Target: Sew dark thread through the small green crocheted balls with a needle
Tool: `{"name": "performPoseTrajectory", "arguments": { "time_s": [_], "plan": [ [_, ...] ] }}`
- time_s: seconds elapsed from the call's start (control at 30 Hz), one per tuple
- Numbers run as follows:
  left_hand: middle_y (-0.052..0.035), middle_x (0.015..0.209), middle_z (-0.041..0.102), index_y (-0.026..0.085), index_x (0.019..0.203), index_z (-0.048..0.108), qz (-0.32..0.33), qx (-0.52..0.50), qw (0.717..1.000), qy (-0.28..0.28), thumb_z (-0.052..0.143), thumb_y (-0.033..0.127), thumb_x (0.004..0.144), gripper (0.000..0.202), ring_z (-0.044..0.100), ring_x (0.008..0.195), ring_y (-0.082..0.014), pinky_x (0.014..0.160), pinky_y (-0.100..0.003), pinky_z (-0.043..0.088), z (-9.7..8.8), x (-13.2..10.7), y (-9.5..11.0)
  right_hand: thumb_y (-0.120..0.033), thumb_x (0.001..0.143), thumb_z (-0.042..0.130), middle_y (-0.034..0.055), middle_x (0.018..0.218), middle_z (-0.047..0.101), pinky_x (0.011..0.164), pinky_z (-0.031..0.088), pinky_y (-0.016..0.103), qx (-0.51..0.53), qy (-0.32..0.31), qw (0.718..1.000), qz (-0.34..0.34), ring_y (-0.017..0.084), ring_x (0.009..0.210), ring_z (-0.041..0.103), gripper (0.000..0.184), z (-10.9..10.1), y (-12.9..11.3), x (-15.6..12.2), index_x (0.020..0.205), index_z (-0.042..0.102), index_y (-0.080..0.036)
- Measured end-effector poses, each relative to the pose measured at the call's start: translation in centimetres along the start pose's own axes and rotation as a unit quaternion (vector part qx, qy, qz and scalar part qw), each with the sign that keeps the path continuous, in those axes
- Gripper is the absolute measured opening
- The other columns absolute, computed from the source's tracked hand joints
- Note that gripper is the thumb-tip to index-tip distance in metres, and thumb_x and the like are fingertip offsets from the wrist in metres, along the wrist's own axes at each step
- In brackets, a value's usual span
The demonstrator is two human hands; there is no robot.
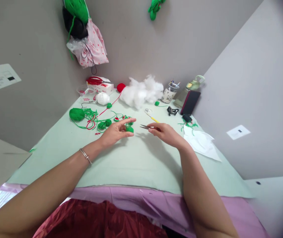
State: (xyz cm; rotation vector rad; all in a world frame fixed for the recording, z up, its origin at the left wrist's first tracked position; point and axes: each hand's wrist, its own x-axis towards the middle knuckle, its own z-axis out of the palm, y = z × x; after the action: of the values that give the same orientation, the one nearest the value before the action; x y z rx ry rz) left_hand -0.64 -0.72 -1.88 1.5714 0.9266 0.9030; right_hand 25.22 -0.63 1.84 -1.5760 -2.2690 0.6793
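My left hand (pixel 115 132) hovers over the pale green table cover (pixel 131 162), forefinger stretched out, the other fingers curled round a small green crocheted piece (pixel 129 129). My right hand (pixel 165 133) is closed on small thread snips (pixel 144 126), whose blades point left toward the green piece. The two hands are a short gap apart. More small green crocheted pieces (pixel 104 124) with red trim lie just beyond my left hand. A green yarn ball (pixel 76 114) with loose green and red strands sits at the far left.
At the back stand a heap of white stuffing (pixel 141 92), a red yarn ball (pixel 121 87), a white box with red scissors (pixel 99 84), a pen cup (pixel 169 93), a bottle (pixel 189 89) and a dark phone (pixel 190 102). White paper (pixel 201 142) lies right.
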Motion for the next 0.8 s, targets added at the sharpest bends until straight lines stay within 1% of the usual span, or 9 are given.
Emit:
{"name": "performPoseTrajectory", "arguments": {
  "time_s": [0.07,0.13,0.23,0.33,0.4,0.47,0.63,0.7,0.8],
  "plan": [
    [0.005,0.065,0.048,0.02,0.137,0.059,-0.004,-0.001,0.999,-0.033,0.076,0.035,0.075,0.066,0.042,0.061,-0.0116,0.062,-0.027,0.038,0.0,0.0,0.0,-0.034,0.091,0.057,0.0094,0.1,0.069,0.08,0.048,0.035,-0.049,0.051,0.997,0.02,0.023,0.088,0.062,0.033,0.3,0.6,0.3,0.118,0.07,-0.021],
    [0.0035,0.067,0.051,0.022,0.134,0.062,-0.006,-0.007,0.996,-0.085,0.075,0.035,0.076,0.061,0.044,0.062,-0.0125,0.062,-0.027,0.04,0.0,-0.1,0.1,-0.029,0.09,0.058,0.0114,0.121,0.064,0.088,0.049,0.037,-0.004,0.069,0.997,-0.022,0.023,0.103,0.063,0.039,1.1,0.5,0.5,0.128,0.063,-0.023],
    [-0.0009,0.078,0.061,0.023,0.129,0.066,-0.006,-0.026,0.987,-0.16,0.076,0.034,0.075,0.056,0.05,0.068,-0.0141,0.064,-0.028,0.043,0.0,-0.2,0.2,-0.027,0.093,0.053,0.009,0.136,0.058,0.091,0.051,0.034,0.139,0.003,0.983,-0.123,0.02,0.112,0.061,0.044,2.3,-0.8,0.4,0.137,0.055,-0.027],
    [-0.0043,0.089,0.067,0.023,0.123,0.07,0.002,-0.042,0.982,-0.183,0.078,0.033,0.072,0.053,0.055,0.075,-0.0152,0.068,-0.028,0.046,0.0,-0.3,0.3,-0.026,0.094,0.052,0.0065,0.115,0.069,0.084,0.051,0.031,0.174,-0.05,0.972,-0.148,0.019,0.099,0.065,0.027,3.0,-1.9,0.3,0.114,0.068,-0.021],
    [-0.0053,0.092,0.068,0.022,0.122,0.07,0.004,-0.049,0.983,-0.176,0.078,0.033,0.072,0.052,0.056,0.077,-0.0154,0.069,-0.028,0.046,-0.1,-0.3,0.4,-0.028,0.093,0.053,0.0048,0.092,0.072,0.076,0.05,0.029,0.185,-0.056,0.974,-0.116,0.017,0.084,0.065,0.021,3.2,-2.0,0.4,0.095,0.07,-0.018],
    [-0.0046,0.091,0.067,0.022,0.125,0.069,-0.003,-0.045,0.983,-0.177,0.076,0.035,0.074,0.053,0.054,0.075,-0.0146,0.067,-0.027,0.044,-0.2,-0.2,0.4,-0.031,0.092,0.055,0.0036,0.081,0.071,0.071,0.049,0.028,0.223,-0.054,0.97,-0.078,0.016,0.075,0.063,0.019,3.2,-1.8,0.5,0.092,0.068,-0.016],
    [-0.0029,0.1,0.065,0.026,0.133,0.063,-0.019,-0.029,0.979,-0.2,0.072,0.032,0.08,0.054,0.047,0.071,-0.0109,0.067,-0.026,0.039,-0.6,-0.1,0.2,-0.034,0.088,0.062,0.0045,0.077,0.071,0.07,0.049,0.027,0.282,-0.036,0.958,-0.045,0.014,0.07,0.06,0.019,2.2,-1.1,0.7,0.09,0.067,-0.016],
    [-0.0035,0.106,0.065,0.025,0.132,0.064,-0.014,-0.03,0.981,-0.192,0.072,0.031,0.08,0.053,0.046,0.072,-0.0107,0.069,-0.027,0.04,-0.7,0.0,0.1,-0.037,0.09,0.061,0.0054,0.077,0.072,0.071,0.049,0.028,0.289,-0.044,0.955,-0.056,0.014,0.069,0.06,0.023,1.9,-1.0,0.7,0.088,0.068,-0.016],
    [-0.0033,0.102,0.066,0.023,0.129,0.065,-0.02,-0.013,0.985,-0.17,0.073,0.03,0.077,0.053,0.045,0.069,-0.0109,0.07,-0.028,0.042,-0.5,0.1,-0.2,-0.041,0.091,0.059,0.0052,0.078,0.072,0.068,0.049,0.028,0.298,-0.04,0.951,-0.064,0.014,0.068,0.06,0.026,1.8,-0.7,0.8,0.088,0.068,-0.016]
  ]
}}
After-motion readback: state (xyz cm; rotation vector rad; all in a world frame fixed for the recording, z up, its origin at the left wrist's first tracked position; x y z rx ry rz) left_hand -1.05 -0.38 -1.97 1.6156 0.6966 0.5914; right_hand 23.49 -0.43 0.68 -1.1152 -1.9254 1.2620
